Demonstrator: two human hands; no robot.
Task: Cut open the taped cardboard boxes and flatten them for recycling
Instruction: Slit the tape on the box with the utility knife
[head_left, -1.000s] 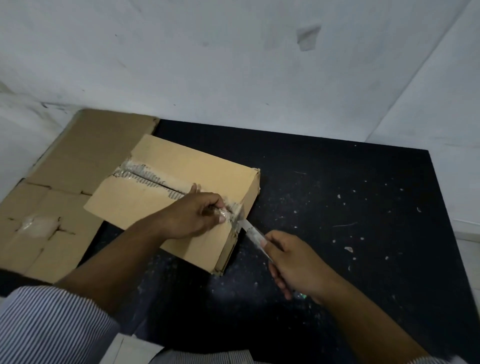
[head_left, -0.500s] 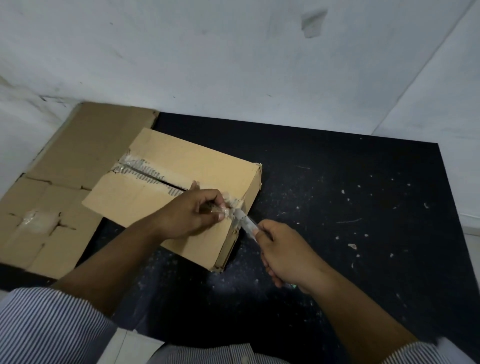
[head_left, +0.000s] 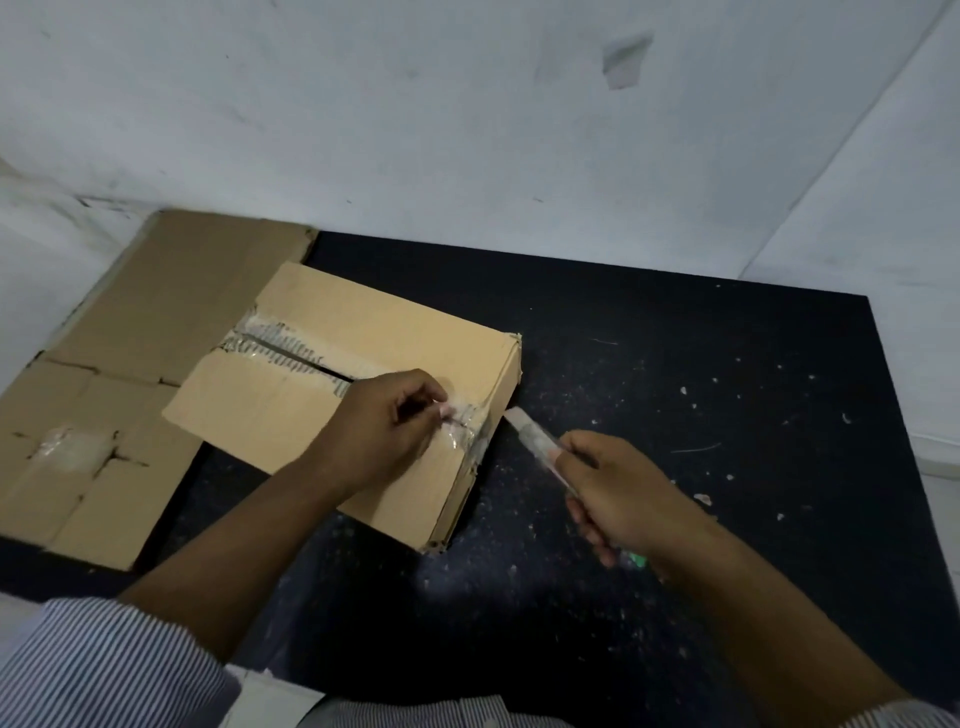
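Pinching the near end of the crinkled clear tape (head_left: 460, 419) between thumb and fingertips, the left hand (head_left: 384, 426) rests on top of the tan rectangular cardboard box (head_left: 374, 322), close to its right edge. The tape runs from there along the box's centre seam towards the far left corner, and a dark slit shows between the two top flaps along part of that line.

The right hand (head_left: 618, 499) is curled around a slim pale box cutter (head_left: 530, 434), whose tip points up and left and sits just beside the box's right side wall, level with the taped seam; whether it touches the cardboard cannot be told. A green end of the cutter pokes out below the palm.

The box stands closed on a black speckled surface (head_left: 701, 374), turned at an angle to its edges. To the left, partly under the box, lies a flattened brown cardboard sheet (head_left: 156, 291) with a patch of old tape on its near flaps. Small pale scraps (head_left: 702, 499) dot the surface to the right of the hands. Blue-and-white striped sleeves (head_left: 93, 670) cover both forearms at the bottom edge, and a white wall (head_left: 467, 130) rises behind.
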